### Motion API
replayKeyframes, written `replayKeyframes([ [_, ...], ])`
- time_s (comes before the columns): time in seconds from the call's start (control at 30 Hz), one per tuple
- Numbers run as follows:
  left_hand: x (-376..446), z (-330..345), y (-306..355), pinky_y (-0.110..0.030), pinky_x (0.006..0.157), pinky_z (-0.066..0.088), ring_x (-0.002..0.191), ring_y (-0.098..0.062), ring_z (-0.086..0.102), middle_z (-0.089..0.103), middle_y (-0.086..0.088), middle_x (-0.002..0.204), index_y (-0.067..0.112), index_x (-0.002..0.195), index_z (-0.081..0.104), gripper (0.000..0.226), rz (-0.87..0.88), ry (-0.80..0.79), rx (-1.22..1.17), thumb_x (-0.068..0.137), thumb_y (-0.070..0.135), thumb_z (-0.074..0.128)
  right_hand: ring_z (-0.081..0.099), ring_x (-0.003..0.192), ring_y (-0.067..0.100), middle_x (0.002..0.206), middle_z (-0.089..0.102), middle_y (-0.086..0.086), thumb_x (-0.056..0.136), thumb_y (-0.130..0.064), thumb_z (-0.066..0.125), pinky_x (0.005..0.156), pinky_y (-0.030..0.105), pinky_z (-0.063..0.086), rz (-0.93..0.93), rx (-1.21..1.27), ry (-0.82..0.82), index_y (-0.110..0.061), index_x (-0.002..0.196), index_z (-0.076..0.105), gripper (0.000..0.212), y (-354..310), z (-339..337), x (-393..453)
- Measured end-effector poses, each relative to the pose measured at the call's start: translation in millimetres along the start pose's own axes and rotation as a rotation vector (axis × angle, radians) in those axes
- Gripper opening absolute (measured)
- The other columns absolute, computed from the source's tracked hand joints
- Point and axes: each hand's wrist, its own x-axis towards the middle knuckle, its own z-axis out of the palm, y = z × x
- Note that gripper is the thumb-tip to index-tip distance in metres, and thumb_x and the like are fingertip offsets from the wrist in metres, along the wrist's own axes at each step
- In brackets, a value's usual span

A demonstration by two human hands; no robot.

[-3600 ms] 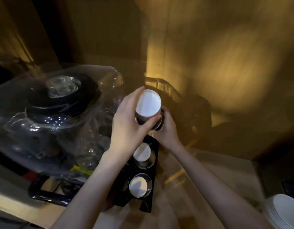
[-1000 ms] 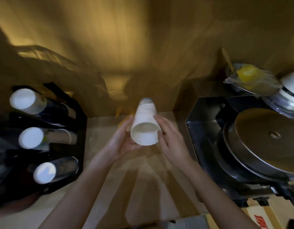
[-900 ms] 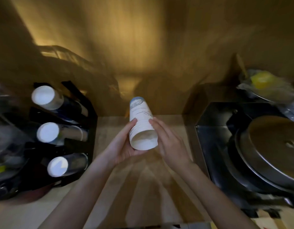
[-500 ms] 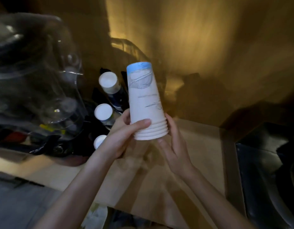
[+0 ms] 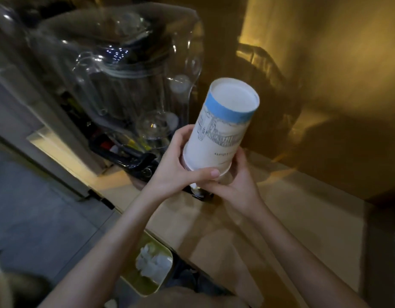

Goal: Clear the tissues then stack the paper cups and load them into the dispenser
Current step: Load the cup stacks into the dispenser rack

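A dim wooden counter (image 5: 254, 247) carries a clear-hooded machine (image 5: 116, 74) at its left end.

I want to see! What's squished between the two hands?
In the head view, the upside-down stack of paper cups sits between the left hand and right hand.

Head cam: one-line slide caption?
Both hands, left hand and right hand, hold an inverted paper cup stack above the counter.

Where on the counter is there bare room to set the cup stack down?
Bare wooden counter lies right of the hands, running to the wall. Left is crowded: the clear blender cover stands there, with the dark dispenser under the cup stack, held by left hand and right hand.
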Motion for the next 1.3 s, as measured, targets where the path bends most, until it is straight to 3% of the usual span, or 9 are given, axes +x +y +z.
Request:
replayKeyframes([
  [0.13,-3.2,-16.9,8.4,-0.021,0.091,0.050,0.112,0.000,0.057,0.058,0.014,0.120,0.030,0.123,0.040,0.080,0.001,-0.011,0.118,0.054,0.038,0.079,0.047,0.108,-0.019,0.117,0.046,-0.028,0.057,-0.021,0.088,0.083,0.001,0.041,-0.031,-0.111,0.058,-0.054,0.110,0.032,0.084,11.7,16.7,3.6],
  [0.27,-8.3,-27.9,22.0,-0.010,0.089,0.045,0.114,0.009,0.049,0.048,0.029,0.118,0.035,0.125,0.038,0.078,0.124,0.048,0.305,0.057,0.047,0.074,0.049,0.121,0.007,0.130,0.049,-0.010,0.054,-0.038,0.084,0.099,0.038,0.048,0.014,-0.152,0.042,-0.048,0.121,0.034,0.084,28.5,24.8,2.5],
  [0.37,-10.4,-33.9,23.1,-0.013,0.088,0.046,0.110,0.011,0.046,0.043,0.033,0.115,0.036,0.125,0.036,0.078,0.148,0.101,0.460,0.058,0.056,0.068,0.045,0.126,0.013,0.137,0.046,-0.005,0.054,-0.047,0.079,0.101,0.048,0.045,0.038,-0.188,-0.013,-0.041,0.129,0.034,0.088,32.2,26.8,5.9],
  [0.57,-12.1,-45.9,14.0,-0.012,0.083,0.048,0.103,0.020,0.045,0.046,0.034,0.107,0.036,0.115,0.040,0.067,0.151,0.114,0.547,0.056,0.058,0.066,0.038,0.131,0.009,0.142,0.040,-0.008,0.068,-0.043,0.075,0.106,0.042,0.040,0.039,-0.425,-0.135,-0.032,0.140,0.024,0.089,27.6,24.7,8.6],
  [0.67,-15.1,-40.9,-0.8,-0.006,0.086,0.041,0.102,0.007,0.049,0.053,0.019,0.108,0.022,0.117,0.048,0.071,0.133,0.083,0.559,0.056,0.046,0.075,0.037,0.132,0.014,0.143,0.041,-0.001,0.075,-0.036,0.070,0.108,0.039,0.037,-0.003,-0.608,-0.133,-0.020,0.141,0.027,0.081,27.7,27.7,11.4],
  [0.87,-9.0,-21.0,-44.1,0.008,0.081,0.028,0.096,0.006,0.043,0.050,0.010,0.106,0.009,0.116,0.050,0.069,0.078,0.061,0.593,0.058,0.027,0.082,0.034,0.134,0.021,0.143,0.041,0.006,0.076,-0.020,0.069,0.107,0.035,0.034,-0.003,-0.789,-0.129,-0.015,0.143,0.022,0.081,32.5,34.4,14.7],
  [1.0,0.0,-9.9,-69.7,-0.003,0.080,0.030,0.102,-0.012,0.051,0.058,-0.004,0.113,0.005,0.118,0.049,0.069,0.019,0.032,0.605,0.059,0.017,0.083,0.041,0.122,0.021,0.130,0.049,0.010,0.074,-0.016,0.068,0.097,0.035,0.039,-0.014,-0.773,-0.051,-0.016,0.136,0.033,0.071,35.5,33.5,14.2],
  [1.13,10.2,-2.1,-84.8,-0.012,0.083,0.029,0.112,-0.025,0.052,0.057,-0.012,0.118,0.002,0.119,0.048,0.067,0.011,0.011,0.639,0.062,0.017,0.082,0.035,0.107,0.016,0.108,0.066,0.007,0.061,-0.012,0.074,0.082,0.039,0.050,-0.201,-0.944,0.063,-0.009,0.113,0.057,0.055,41.3,31.3,16.7],
  [1.3,17.4,8.0,-100.7,-0.028,0.075,0.037,0.104,-0.033,0.054,0.052,-0.017,0.114,-0.001,0.115,0.047,0.061,-0.025,-0.082,0.675,0.066,0.024,0.075,0.035,0.110,0.020,0.108,0.068,0.009,0.071,-0.015,0.063,0.082,0.041,0.051,-0.226,-1.064,0.092,-0.009,0.095,0.069,0.025,45.6,27.3,21.5],
])
